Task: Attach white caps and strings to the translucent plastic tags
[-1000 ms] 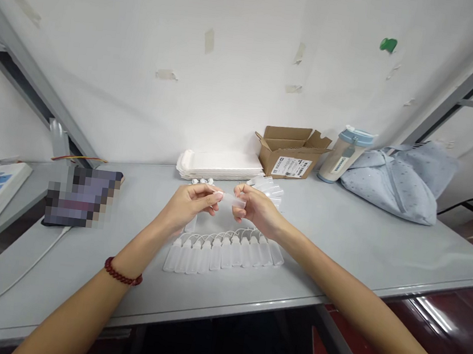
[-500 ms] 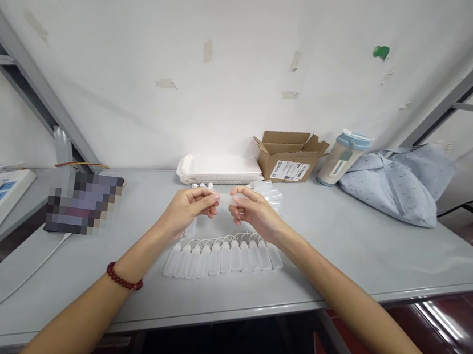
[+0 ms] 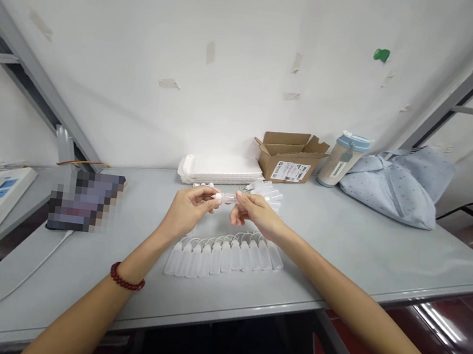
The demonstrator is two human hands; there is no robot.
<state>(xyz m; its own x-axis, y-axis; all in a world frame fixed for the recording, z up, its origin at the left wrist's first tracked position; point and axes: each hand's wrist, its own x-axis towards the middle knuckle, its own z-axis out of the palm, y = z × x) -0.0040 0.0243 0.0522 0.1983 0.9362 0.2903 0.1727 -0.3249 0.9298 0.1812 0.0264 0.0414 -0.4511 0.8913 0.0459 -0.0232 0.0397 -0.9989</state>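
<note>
Above the table, a small clear plastic bottle [image 3: 229,198] with a white cap [image 3: 217,196] lies sideways between my hands. My left hand [image 3: 189,208] pinches it by the cap end. With thumb and finger, my right hand [image 3: 256,209] grips the clear body, its other fingers curled loosely below. A row of translucent bottles [image 3: 227,256] with white caps and thin looped cords lies in front of my hands. More clear bottles [image 3: 272,193] are fanned out behind my right hand. White caps [image 3: 207,185], partly hidden, lie behind my left hand.
A stack of white trays [image 3: 220,169] rests against the wall, beside an open cardboard box [image 3: 287,163]. Further right are a tumbler [image 3: 339,161] and a light blue cloth bag [image 3: 390,190]. On the left lies a blurred-out device [image 3: 87,202] with a white cable [image 3: 29,283].
The clear bottle and white cap now show plainly between my fingers. My right hand's grip has shifted, its thumb and finger now pinching the body. The view has shifted slightly.
</note>
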